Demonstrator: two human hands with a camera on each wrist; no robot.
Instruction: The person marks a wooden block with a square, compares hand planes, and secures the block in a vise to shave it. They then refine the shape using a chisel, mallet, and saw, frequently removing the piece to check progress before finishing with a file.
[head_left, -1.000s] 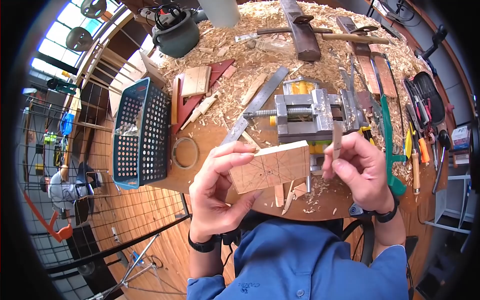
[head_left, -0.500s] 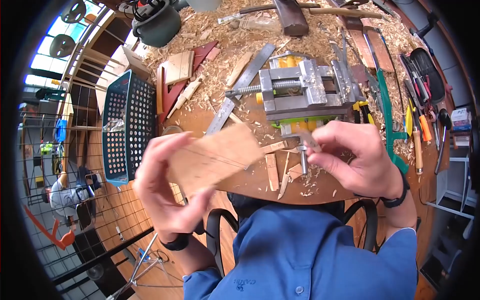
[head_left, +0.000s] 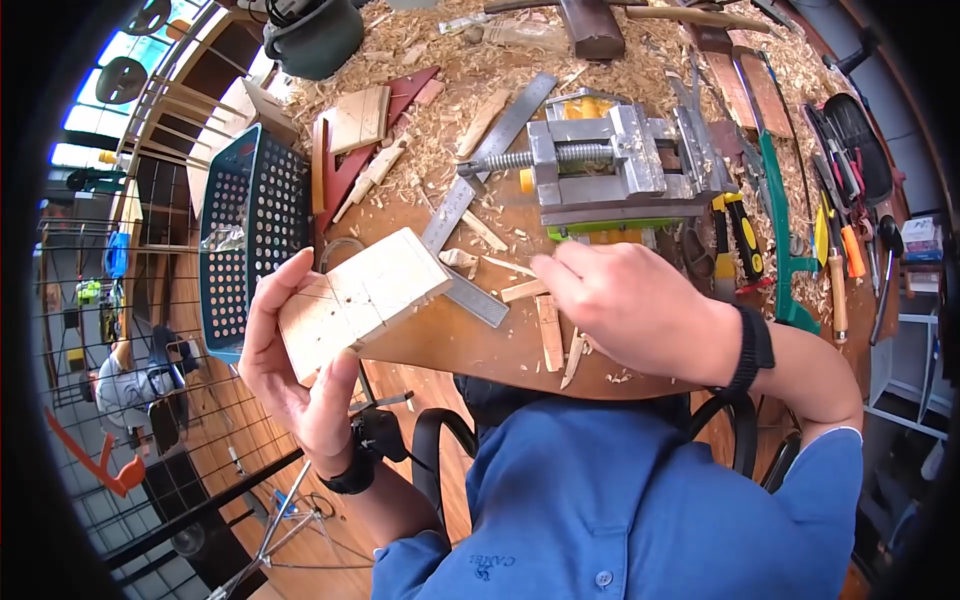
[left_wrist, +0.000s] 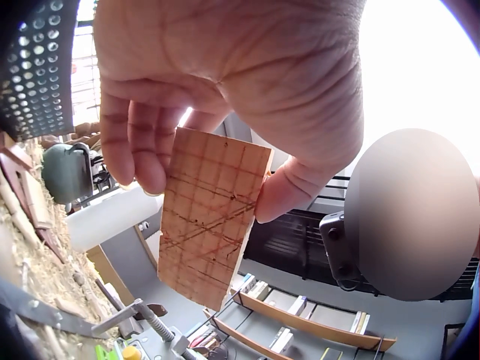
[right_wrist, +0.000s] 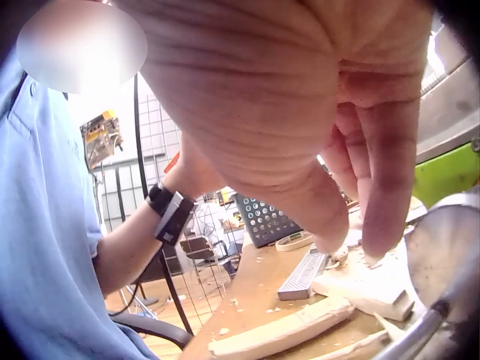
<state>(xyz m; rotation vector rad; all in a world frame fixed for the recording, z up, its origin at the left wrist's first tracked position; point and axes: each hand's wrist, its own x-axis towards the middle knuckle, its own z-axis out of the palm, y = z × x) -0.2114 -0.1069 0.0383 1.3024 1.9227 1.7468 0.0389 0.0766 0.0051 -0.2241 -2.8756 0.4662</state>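
Likely light and stiff, the pale rectangular wooden block (head_left: pixel 365 297) suits edge-gripping; the left hand (head_left: pixel 297 388) pinches it there; the right hand's (head_left: pixel 628 305) grip is unclear.

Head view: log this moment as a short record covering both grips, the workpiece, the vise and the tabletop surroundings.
Left grip: holds the wood block clear of the table
Block marks: dark drawn lines
Right grip: low over small wood pieces; any hold unclear
Vise: on the table
Steel ruler: left of the vise
Basket: perforated, left of the ruler
Shavings: strewn across the table's far side
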